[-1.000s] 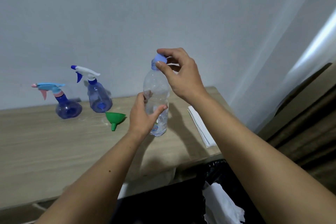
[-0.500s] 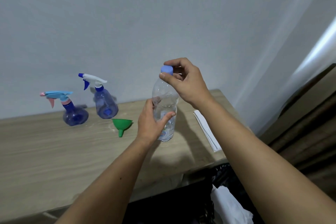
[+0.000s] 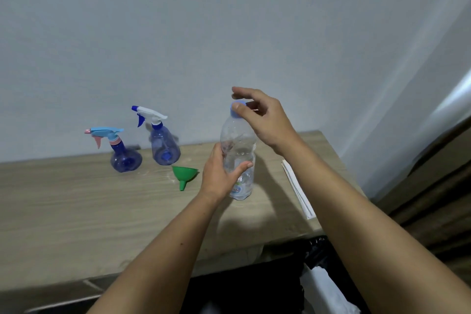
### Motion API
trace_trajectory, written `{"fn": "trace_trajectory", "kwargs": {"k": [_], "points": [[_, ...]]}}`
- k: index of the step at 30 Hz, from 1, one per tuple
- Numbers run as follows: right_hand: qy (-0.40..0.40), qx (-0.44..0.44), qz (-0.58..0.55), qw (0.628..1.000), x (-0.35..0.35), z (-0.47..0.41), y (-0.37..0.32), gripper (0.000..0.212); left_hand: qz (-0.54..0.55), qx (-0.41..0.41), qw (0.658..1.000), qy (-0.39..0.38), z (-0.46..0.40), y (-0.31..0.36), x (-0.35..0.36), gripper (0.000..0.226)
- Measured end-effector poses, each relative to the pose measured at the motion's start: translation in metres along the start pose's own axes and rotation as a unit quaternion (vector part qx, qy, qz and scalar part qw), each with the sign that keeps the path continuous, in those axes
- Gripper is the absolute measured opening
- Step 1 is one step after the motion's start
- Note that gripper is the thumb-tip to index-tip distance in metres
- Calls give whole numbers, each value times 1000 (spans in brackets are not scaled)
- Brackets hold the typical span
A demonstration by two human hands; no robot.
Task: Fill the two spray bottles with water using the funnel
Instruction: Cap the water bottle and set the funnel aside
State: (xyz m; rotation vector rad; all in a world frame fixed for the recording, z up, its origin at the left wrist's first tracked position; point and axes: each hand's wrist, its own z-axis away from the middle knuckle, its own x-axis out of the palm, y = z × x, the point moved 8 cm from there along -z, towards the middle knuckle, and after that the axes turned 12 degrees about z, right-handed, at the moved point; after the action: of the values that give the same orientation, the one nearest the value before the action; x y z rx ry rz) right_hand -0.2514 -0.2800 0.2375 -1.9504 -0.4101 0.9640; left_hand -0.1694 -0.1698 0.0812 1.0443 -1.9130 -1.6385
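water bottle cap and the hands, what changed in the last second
The right hand loosened on the cap: its forefinger now lifts above it, thumb on its side. The left hand still grips the water bottle, cap on. Spray bottles and funnel unmoved.

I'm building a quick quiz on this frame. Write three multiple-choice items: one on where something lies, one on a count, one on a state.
1. Where does the green funnel lie?
A. On the table, between the spray bottles and the water bottle
B. In a spray bottle's neck
C. On the stack of papers

2. How many spray bottles stand on the table?
A. One
B. Two
C. Three

3. What is the state of the water bottle?
A. Lying on its side
B. Upright, blue cap on
C. Upright, cap off

Answers:
1. A: the funnel rests on its side on the wood, left of the left hand.
2. B: one with a white trigger head, one with a light-blue head.
3. B: the right hand pinches the cap, which sits on the neck.
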Motion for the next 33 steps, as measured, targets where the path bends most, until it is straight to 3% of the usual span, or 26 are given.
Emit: {"fn": "trace_trajectory", "kwargs": {"k": [5,8,11,15,21,25,27,30,33], "points": [[-7,2,-1,1000,-3,2,-5,18,-17,-11,1000,5,4,5,-3,79],[35,-53,49,997,-6,11,-9,25,-33,-19,999,3,9,9,-3,74],[6,-97,66,993,-5,10,-13,27,-41,-30,999,6,12,14,-3,76],[-43,-42,20,998,-6,5,-6,22,-51,-50,997,6,11,18,-1,77],[28,52,-9,998,-9,7,14,42,-64,-51,997,10,10,21,5,72],[-41,-6,-33,999,-2,11,8,44,-49,-60,997,26,14,18,0,79],[-55,-34,-9,998,-5,13,4,32,-43,-62,997,30,15,18,0,85],[-29,-19,6,999,-11,10,6,21,-39,-67,997,25,14,18,3,85],[12,19,9,1000,-13,11,10,28,-44,-68,997,10,10,18,5,80]]}}
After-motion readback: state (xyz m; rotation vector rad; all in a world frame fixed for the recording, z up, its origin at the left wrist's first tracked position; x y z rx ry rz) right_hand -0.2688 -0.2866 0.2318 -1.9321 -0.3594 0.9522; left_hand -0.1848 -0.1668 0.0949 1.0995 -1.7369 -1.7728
